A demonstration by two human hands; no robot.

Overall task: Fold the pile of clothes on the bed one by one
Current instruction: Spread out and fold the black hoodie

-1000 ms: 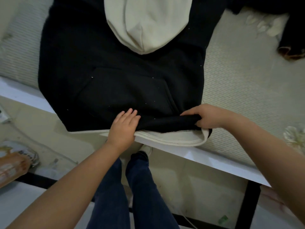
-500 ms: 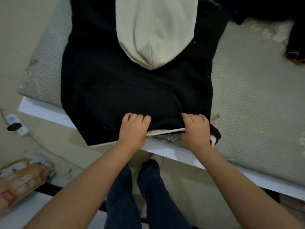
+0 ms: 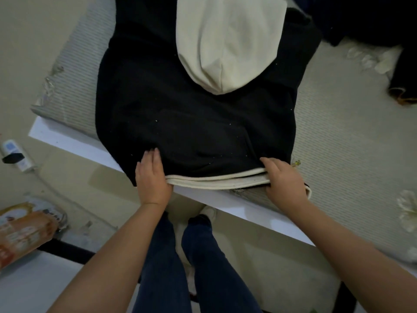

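Both hands at hem of black hoodie (image 3: 180, 123) | left hand (image 3: 151, 177) curled round hem's left end | right hand (image 3: 284, 180) pinching cream hem band, right end | hoodie flat on bed (image 3: 352, 141), cream hood (image 3: 225, 41) on its back, hem at near bed edge | more dark clothes (image 3: 370, 16) far right

Power strip (image 3: 13, 155): on floor, far left of left hand.
Orange package (image 3: 21, 233): on floor, lower left of left hand.

Bare forearms; dark blue jeans (image 3: 203, 267); pale shoes (image 3: 208, 212).
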